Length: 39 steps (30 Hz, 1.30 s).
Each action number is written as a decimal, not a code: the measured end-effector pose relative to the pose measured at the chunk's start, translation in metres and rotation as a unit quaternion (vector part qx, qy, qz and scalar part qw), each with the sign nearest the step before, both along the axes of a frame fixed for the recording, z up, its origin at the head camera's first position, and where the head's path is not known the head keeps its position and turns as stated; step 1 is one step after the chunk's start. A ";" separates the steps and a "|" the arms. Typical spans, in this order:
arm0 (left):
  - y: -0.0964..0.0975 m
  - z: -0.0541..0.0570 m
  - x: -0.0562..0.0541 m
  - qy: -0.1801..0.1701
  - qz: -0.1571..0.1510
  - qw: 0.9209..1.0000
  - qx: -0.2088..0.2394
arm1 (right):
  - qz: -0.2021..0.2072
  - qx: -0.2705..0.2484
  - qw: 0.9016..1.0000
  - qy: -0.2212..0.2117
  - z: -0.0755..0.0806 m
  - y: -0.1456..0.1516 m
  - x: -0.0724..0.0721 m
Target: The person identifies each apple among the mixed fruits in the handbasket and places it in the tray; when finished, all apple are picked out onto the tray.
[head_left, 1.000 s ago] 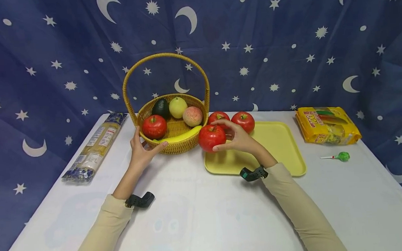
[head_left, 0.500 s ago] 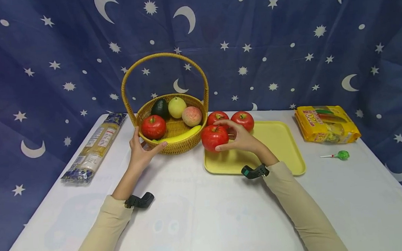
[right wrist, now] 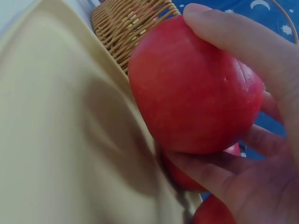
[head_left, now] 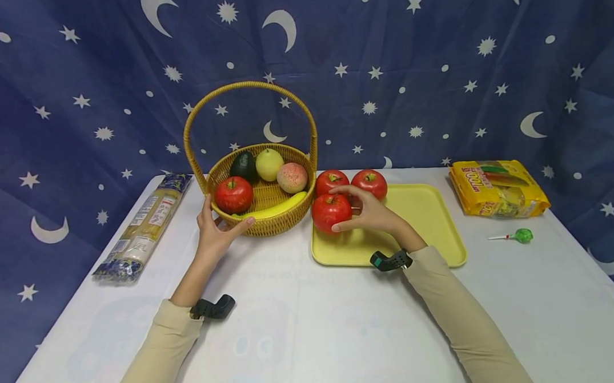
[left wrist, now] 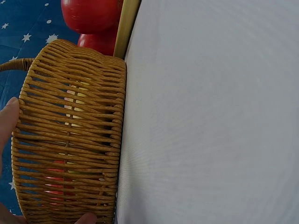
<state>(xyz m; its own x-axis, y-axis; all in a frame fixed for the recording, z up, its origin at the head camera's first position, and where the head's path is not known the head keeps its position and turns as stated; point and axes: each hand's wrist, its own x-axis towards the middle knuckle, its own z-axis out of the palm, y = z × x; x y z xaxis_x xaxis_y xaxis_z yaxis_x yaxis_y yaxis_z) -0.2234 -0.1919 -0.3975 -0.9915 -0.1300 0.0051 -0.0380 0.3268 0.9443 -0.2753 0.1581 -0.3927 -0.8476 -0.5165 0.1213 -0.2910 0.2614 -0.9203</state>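
Nearest the viewer, a person's beige sleeves reach over the white table, on the near side of the wicker basket, with a black device strapped to each wrist. The left hand holds the basket at its near left side, thumb and fingers curved around the wall. The green lollipop lies well to the right of the basket.

Just right of the basket is the yellow tray. The right hand grips a red apple between thumb and fingers, over the tray's end closest to the basket; the right wrist view shows a shadow on the tray beside it.

Inside the basket, the banana lies along the near edge, another red apple sits left, the peach right, and the avocado and pale yellow pear farther back. Two more red apples sit right of the basket, beyond the gripped one.

A long noodle packet lies left of the basket, a yellow food packet far right. Behind the basket hangs a blue moon-and-star cloth.
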 end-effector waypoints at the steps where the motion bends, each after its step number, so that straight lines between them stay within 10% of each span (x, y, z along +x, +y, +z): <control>1: 0.000 0.000 0.000 0.000 0.000 1.000 -0.001 | -0.001 0.002 1.000 0.000 -0.001 0.000 0.000; 39: 0.000 -0.001 0.000 0.001 0.001 1.000 -0.001 | 0.055 0.052 0.997 0.029 0.002 0.012 -0.003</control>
<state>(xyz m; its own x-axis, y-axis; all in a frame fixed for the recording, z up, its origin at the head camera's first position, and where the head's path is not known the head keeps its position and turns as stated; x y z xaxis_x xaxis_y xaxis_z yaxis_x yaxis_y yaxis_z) -0.2235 -0.1918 -0.3986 -0.9913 -0.1315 0.0083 -0.0358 0.3289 0.9437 -0.2785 0.1701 -0.3902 -0.7782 -0.6183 0.1098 -0.3756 0.3182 -0.8705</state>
